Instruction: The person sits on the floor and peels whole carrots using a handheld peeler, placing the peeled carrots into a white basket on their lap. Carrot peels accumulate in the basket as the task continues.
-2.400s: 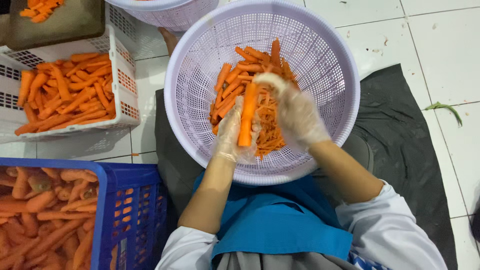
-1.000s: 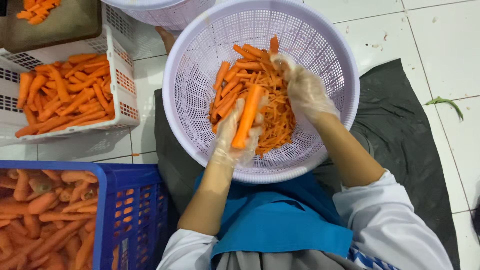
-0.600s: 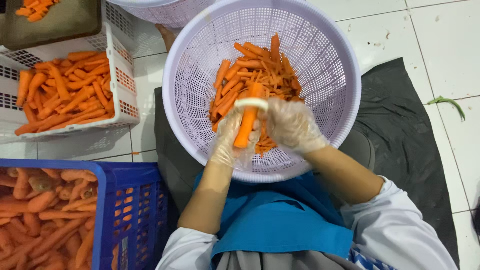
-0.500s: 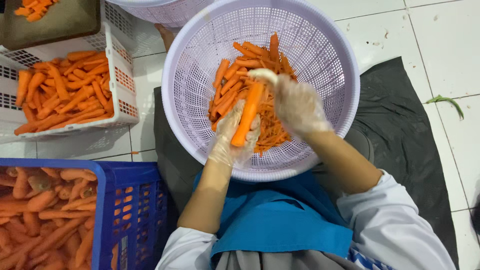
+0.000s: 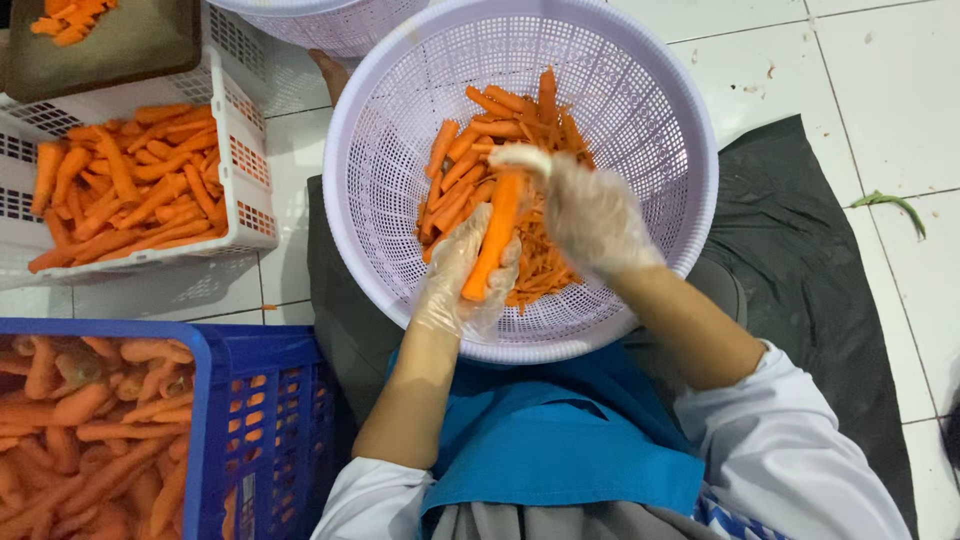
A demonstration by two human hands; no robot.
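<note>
My left hand (image 5: 455, 285), in a clear plastic glove, grips the lower end of a long orange carrot (image 5: 493, 235) held over a round lilac basket (image 5: 400, 80). The gloved right hand (image 5: 590, 215) presses a white peeler (image 5: 522, 157) against the carrot's upper end. Peeled carrots and orange peelings (image 5: 490, 130) lie piled in the basket beneath both hands. The peeler's blade is hidden by the glove.
A white crate of peeled carrots (image 5: 130, 190) stands at the left. A blue crate of unpeeled carrots (image 5: 90, 420) sits at the lower left. A dark mat (image 5: 810, 260) covers the white tiled floor. A second lilac basket (image 5: 330, 20) shows at the top edge.
My right hand has been stroking the peeler up and down the carrot and is now at its upper end. The left hand has kept hold and turned the carrot slightly.
</note>
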